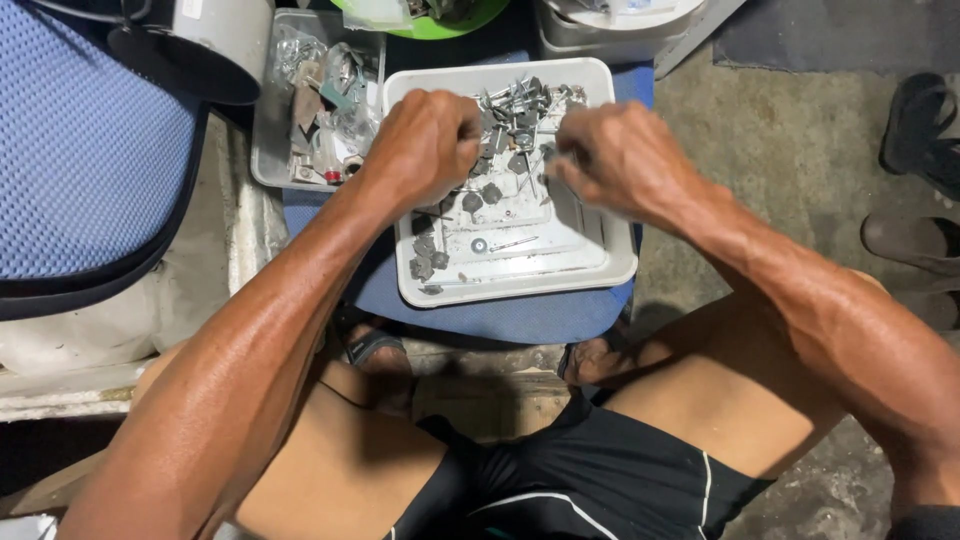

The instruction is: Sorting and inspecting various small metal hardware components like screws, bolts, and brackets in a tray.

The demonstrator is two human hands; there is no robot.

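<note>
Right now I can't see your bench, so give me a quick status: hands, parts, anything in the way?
Left hand fisted over white tray. Right hand pinching among the screws, grip blurred. Loose washers under hands; clear bin sits left of tray.

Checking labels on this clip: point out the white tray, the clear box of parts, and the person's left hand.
white tray (pixel 520 288), head view, bare front rim.
clear box of parts (pixel 268 140), head view, left wall.
left hand (pixel 425 140), head view, back of the fist.

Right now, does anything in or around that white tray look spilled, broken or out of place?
Nothing looks spilled. The white tray sits flat on the blue seat, screws heaped at its far end, a few loose near the left hand. The right hand is blurred, so what it holds is unclear.
</note>
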